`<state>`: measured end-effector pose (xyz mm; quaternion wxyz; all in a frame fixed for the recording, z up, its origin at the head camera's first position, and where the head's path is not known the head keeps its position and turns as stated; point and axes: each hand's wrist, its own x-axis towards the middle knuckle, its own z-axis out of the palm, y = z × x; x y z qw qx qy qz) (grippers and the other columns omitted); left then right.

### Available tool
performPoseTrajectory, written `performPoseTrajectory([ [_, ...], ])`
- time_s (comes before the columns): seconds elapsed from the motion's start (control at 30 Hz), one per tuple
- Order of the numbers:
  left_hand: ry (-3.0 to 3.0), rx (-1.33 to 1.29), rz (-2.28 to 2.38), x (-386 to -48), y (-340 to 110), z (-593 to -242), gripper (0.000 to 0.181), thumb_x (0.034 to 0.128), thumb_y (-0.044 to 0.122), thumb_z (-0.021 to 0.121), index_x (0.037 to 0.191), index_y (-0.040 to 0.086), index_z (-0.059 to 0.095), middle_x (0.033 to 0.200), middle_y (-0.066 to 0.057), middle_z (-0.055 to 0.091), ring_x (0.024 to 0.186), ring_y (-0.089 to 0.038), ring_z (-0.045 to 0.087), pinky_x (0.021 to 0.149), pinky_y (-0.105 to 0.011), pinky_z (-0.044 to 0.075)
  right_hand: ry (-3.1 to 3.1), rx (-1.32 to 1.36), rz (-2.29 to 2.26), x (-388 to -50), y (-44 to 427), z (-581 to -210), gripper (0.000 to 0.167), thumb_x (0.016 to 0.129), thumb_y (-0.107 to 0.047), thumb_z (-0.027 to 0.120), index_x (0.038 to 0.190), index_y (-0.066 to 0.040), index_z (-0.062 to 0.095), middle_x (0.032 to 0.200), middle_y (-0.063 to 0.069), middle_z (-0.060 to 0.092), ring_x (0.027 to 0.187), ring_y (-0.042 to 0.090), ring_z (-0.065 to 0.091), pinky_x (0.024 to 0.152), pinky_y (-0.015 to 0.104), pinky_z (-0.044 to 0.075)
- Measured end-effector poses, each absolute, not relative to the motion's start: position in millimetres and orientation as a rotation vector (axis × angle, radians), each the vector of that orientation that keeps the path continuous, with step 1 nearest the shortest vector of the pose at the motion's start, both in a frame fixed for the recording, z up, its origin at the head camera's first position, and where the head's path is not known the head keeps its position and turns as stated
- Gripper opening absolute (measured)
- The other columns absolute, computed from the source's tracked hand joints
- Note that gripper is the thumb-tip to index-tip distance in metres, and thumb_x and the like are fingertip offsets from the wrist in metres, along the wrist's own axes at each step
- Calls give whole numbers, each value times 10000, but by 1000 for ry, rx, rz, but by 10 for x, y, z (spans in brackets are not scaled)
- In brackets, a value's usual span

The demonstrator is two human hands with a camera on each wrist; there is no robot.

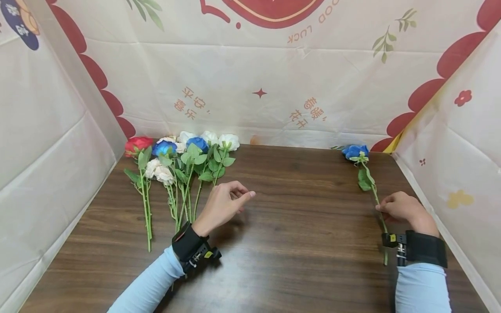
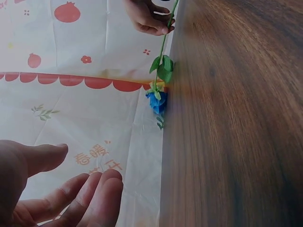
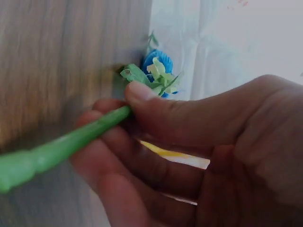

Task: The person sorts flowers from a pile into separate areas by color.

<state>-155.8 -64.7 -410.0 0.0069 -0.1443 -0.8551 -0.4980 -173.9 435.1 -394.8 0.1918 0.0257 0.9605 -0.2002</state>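
We see the right hand [image 1: 406, 212] pinching the stem of a blue artificial rose [image 1: 365, 179] at the right of the wooden table [image 1: 297, 217], its bloom near the back cloth [image 1: 274, 117]. The left hand [image 1: 224, 203] is relaxed and holds nothing, beside the clustered white and blue roses [image 1: 193, 163]. With so thin a stem, we think a loosened pinch could let the bloom swing round; the left wristband [image 1: 189, 245], if swept low, might catch the clustered stems and scatter them
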Motion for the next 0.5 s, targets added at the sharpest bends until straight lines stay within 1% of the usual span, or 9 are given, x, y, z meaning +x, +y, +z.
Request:
performPoseTrajectory([
  [0.13, -2674, -457, -1569, -1551, -645, -4093, 230, 964, 378, 732, 964, 149, 745, 861, -110, 780, 630, -290, 746, 656, -283, 565, 2669, 145, -584, -1740, 4401, -3958, 264, 986, -170, 621, 885, 60, 704, 766, 74, 690, 690, 174, 654, 605, 332, 540],
  [0.23, -2674, -463, -1576, -1549, -643, -4095, 219, 968, 363, 730, 968, 145, 746, 871, -124, 781, 640, -300, 746, 642, -281, 565, 2646, 187, -620, -1742, 4397, -3963, 245, 962, -167, 643, 907, 67, 691, 786, 95, 698, 694, 176, 685, 609, 338, 565],
  [0.3, -2677, -465, -1576, -1552, -640, -4102, 211, 970, 355, 728, 971, 146, 746, 881, -128, 782, 644, -301, 746, 637, -281, 564, 2640, 215, -616, -1738, 4380, -3957, 227, 952, -174, 647, 891, 41, 686, 779, 83, 697, 695, 179, 689, 609, 337, 556],
  [0.4, -2676, -471, -1577, -1550, -637, -4106, 195, 975, 337, 726, 976, 143, 746, 894, -136, 784, 649, -305, 747, 629, -283, 563, 2654, 231, -574, -1727, 4355, -3935, 233, 957, -189, 639, 898, 31, 689, 764, 85, 695, 698, 197, 674, 599, 339, 520],
  [0.5, -2673, -480, -1581, -1549, -634, -4108, 185, 976, 325, 725, 980, 141, 746, 899, -134, 785, 649, -301, 747, 619, -283, 562, 2676, 251, -525, -1710, 4342, -3920, 262, 965, -192, 630, 977, 63, 690, 778, 103, 711, 711, 211, 677, 595, 342, 498],
])
